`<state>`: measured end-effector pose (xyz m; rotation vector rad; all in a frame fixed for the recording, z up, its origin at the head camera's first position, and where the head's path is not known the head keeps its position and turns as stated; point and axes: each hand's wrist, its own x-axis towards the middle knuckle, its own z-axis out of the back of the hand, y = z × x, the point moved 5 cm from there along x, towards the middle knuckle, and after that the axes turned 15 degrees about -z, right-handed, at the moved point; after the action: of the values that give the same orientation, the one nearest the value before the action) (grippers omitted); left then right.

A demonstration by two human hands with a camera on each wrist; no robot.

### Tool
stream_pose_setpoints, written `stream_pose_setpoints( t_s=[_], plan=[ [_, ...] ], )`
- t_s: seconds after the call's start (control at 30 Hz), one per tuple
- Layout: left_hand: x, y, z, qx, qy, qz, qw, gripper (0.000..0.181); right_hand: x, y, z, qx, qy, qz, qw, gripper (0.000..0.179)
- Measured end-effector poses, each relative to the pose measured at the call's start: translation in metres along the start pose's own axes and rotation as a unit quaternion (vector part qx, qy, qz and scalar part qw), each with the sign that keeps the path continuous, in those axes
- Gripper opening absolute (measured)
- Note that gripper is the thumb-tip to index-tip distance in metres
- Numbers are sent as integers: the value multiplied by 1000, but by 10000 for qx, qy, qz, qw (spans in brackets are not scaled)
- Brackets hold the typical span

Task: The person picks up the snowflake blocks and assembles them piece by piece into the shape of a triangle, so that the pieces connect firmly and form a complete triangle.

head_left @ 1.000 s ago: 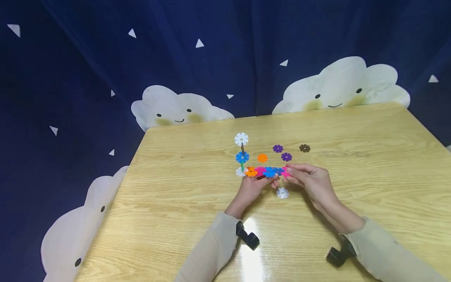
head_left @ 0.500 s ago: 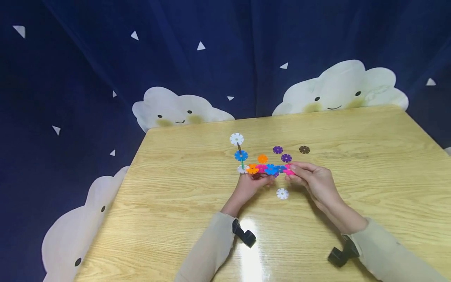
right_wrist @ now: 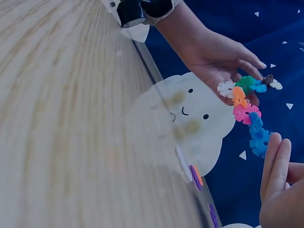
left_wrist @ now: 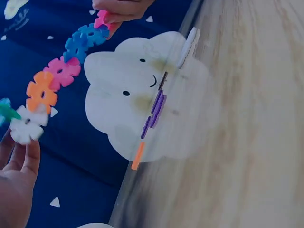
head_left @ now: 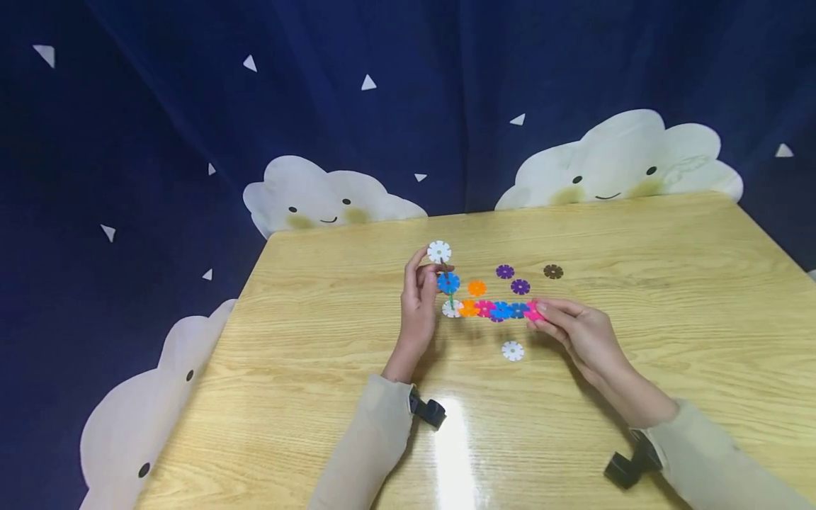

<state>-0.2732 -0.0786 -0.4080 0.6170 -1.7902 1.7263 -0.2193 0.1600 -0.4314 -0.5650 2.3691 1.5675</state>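
Note:
A chain of notched plastic snowflake discs is held above the table. My right hand pinches the pink end disc between thumb and fingers. From there the row runs left through a blue disc, a pink disc and an orange disc to a white corner disc. A second arm rises from that corner: green, a blue disc, brown, and a white top disc. My left hand is beside this arm, fingers extended behind it; whether they touch it is unclear.
Loose discs lie on the wooden table: an orange disc, two purple ones, a brown disc and, nearer me, a white disc. A dark blue curtain with cloud shapes hangs behind and left.
My left hand has let go of the underside of the row and moved left and up beside the rising arm. The right hand keeps its pinch, shifting slightly right.

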Motion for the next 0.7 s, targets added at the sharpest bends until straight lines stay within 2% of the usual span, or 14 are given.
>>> stream_pose_setpoints(
  t_s=[0.1, 0.2, 0.3, 0.6, 0.7],
  plan=[
    [1, -5, -6, -308, 358, -208, 9987, 48, 0, -2, 2, -1, 19, -101, 9999, 10],
    [-1, -5, -11, -529, 551, -106, 9970, 49, -1, -3, 4, -53, 50, -161, 9998, 11],
    [-3, -4, -15, -643, 612, 25, 9961, 46, -1, -3, 4, -115, 81, -204, 9997, 11],
    [-4, -2, -19, -898, 368, 299, 9948, 45, 0, -5, 4, -412, 198, -406, 9981, 10],
    [-3, -1, -16, -885, 147, 424, 9951, 43, 3, -5, 7, -828, 46, -295, 9961, 17]
  ],
)
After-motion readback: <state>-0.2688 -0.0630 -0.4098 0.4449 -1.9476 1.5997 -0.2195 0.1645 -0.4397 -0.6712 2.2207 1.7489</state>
